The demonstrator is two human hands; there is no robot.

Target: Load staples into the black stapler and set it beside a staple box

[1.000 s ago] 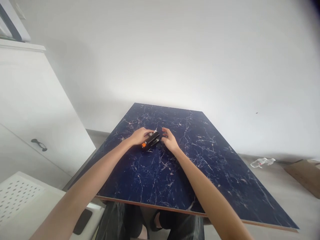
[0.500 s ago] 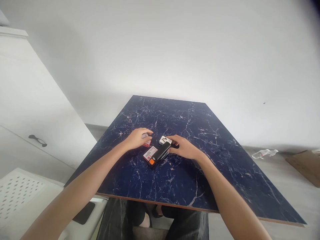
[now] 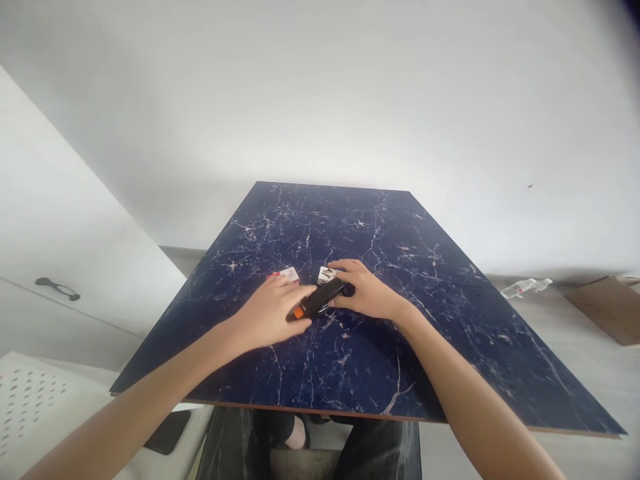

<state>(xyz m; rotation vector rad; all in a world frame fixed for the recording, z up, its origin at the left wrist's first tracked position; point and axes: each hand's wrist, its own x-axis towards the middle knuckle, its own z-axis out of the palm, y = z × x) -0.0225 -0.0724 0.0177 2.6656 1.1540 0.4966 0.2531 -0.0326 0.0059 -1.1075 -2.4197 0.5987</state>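
On blue table (image 3: 320, 220), black stapler (image 3: 325, 297) sits between both hands. Left hand (image 3: 267, 310) has shifted to orange end (image 3: 299, 313), straddling it; right hand (image 3: 367, 291) at opposite end. I cannot tell whether either grip pinches. Both ends now attended.

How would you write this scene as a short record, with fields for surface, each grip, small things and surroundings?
Surface: dark blue, white-veined table
Left grip: at the orange end of the black object, thumb and fingers spread around it; firm hold unclear
Right grip: at the object's other end, fingertips by the white box with dark print; contact unclear
Other small thing: red-and-white box, partly hidden behind left grip
Left surroundings: white cabinet
Right surroundings: clear plastic item and brown cardboard on the floor
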